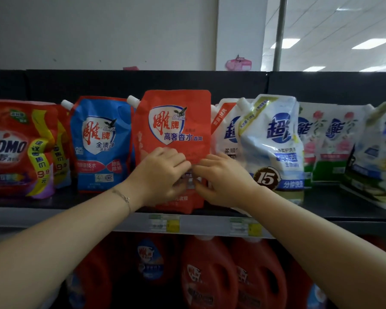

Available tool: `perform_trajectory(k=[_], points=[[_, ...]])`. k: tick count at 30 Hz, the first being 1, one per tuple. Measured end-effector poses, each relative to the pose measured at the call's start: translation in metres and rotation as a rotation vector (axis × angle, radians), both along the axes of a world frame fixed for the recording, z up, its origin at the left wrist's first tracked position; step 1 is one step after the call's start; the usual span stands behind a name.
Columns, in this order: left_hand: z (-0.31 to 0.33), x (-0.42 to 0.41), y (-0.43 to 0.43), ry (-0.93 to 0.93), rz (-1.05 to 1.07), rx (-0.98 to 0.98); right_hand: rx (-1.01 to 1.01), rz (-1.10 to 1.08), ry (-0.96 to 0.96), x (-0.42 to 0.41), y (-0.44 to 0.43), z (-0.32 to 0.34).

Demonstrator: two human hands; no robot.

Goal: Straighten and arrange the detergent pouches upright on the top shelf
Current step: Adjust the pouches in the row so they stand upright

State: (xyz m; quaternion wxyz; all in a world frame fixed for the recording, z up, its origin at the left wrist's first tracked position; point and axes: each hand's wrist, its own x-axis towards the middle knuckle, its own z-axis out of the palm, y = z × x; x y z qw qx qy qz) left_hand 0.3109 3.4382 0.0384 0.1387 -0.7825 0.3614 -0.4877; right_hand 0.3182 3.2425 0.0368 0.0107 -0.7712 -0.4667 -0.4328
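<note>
An orange-red detergent pouch (176, 130) with a white spout stands upright at the middle of the top shelf (94, 202). My left hand (163, 175) and my right hand (221, 177) both rest against its lower front, and their fingertips nearly meet at the pouch's middle. The fingers are slightly bent and press on the front face. Left of it stand a blue pouch (100, 143) and red OMO pouches (18, 150). To its right, a white and blue pouch (274, 139) leans forward, partly hiding a white pouch (225, 132) behind it.
More white and green pouches (330, 141) stand further right, and one at the far right (379, 157) tilts outward over the shelf edge. Price tags (165, 224) line the shelf rail. Red detergent jugs (210, 275) fill the shelf below. A black back panel (143, 83) rises behind the pouches.
</note>
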Motion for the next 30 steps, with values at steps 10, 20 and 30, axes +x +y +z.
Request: perform_trajectory(k=[10,20,30], points=[[-0.004,0.000,-0.124,0.105,-0.157,0.056,0.059,-0.408,0.168,-0.031,-0.118,-0.002],[0.000,-0.007,-0.261,0.109,-0.273,0.079,0.102,-0.634,0.280,-0.054,-0.251,-0.003],[-0.023,-0.008,-0.379,0.269,-0.154,0.014,0.112,-0.812,0.410,-0.078,-0.371,-0.021]])
